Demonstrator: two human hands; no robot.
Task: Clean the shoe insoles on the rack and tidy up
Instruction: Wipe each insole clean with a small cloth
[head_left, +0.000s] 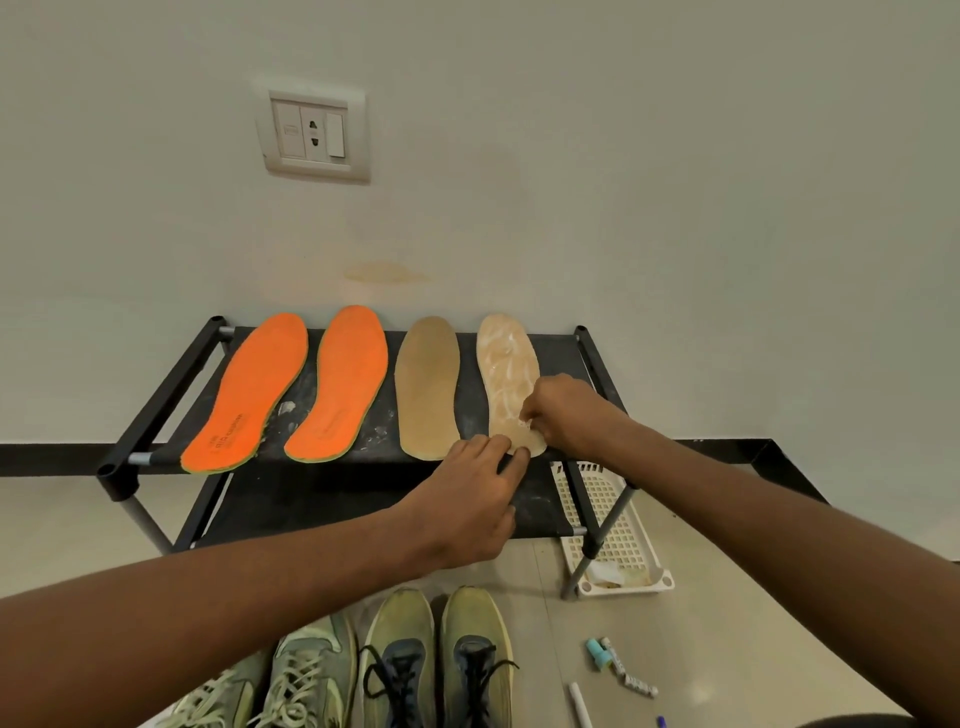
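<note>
— Left hand (470, 506)? 
— Arm extended forward, palm down; fingers are laid flat, tips pressed down at the front.

— Right hand (563, 413)? 
— Arm extended from the right; fingers are curled, something small and pale is pinched beneath them.

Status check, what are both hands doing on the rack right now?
Right hand scrubbing soapy tan insole. Left hand pinning its heel. Nothing in the way.

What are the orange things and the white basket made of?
The orange insoles look like soft foam with a matte, slightly fuzzy fabric top; a thin greenish layer shows along their edges. The white basket looks like hard molded plastic, from its smooth grid of little square holes. Both are guesses from looks alone.
</note>
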